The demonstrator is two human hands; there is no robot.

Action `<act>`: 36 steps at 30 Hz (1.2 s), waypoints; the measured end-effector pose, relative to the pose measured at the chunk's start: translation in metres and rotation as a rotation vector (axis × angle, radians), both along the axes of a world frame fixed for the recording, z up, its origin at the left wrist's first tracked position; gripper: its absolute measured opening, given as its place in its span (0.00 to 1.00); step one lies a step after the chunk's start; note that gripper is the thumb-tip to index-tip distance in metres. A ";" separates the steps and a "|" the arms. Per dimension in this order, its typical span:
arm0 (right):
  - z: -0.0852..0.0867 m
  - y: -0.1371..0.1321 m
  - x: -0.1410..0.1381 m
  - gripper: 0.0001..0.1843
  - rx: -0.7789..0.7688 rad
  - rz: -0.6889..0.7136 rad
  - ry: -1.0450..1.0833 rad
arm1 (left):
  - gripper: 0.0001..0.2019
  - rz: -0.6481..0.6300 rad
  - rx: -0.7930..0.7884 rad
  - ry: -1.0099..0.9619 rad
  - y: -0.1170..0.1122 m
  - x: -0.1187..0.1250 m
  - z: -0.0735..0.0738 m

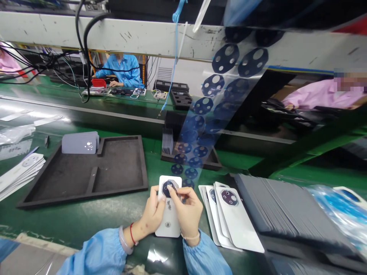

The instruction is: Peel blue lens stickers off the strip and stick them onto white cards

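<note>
A white phone back cover (pixel 168 230) lies upright before me at the front of the green bench, with dark lettering and a round mark on it. My left hand (pixel 151 214) grips its left edge, thumb over the front. At its top sits a dark camera-lens sticker (pixel 166 188) with small round holes. My right hand (pixel 188 209) is closed over the upper right, fingertips pinching the sticker's right side, which they partly hide. Right of my hands lies a fanned stack of white back covers (pixel 243 225) with dark camera areas.
A clear strip of dark lens stickers (pixel 212 84) hangs down behind my hands. At left stands a black tray (pixel 119 164) with grey covers (pixel 78 143); white covers (pixel 21 172) lie beyond. Grey sheets (pixel 275 202) are stacked right. Co-workers sit across the bench.
</note>
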State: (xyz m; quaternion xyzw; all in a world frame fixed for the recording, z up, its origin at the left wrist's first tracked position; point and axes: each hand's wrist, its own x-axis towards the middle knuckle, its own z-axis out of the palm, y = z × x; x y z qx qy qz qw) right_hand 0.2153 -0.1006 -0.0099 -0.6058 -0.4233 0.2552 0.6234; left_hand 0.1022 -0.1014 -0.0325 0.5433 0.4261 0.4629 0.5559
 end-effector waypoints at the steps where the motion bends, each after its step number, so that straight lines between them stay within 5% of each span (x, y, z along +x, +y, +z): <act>1: 0.000 0.000 0.000 0.17 -0.002 -0.001 0.000 | 0.17 0.002 0.001 0.004 0.001 0.000 0.000; 24: -0.001 0.003 0.004 0.17 -0.053 0.038 0.000 | 0.18 -0.032 -0.080 -0.031 0.004 -0.003 0.000; 36: -0.008 0.000 -0.003 0.10 0.097 0.001 -0.215 | 0.15 -0.022 -0.045 0.015 0.003 -0.002 0.001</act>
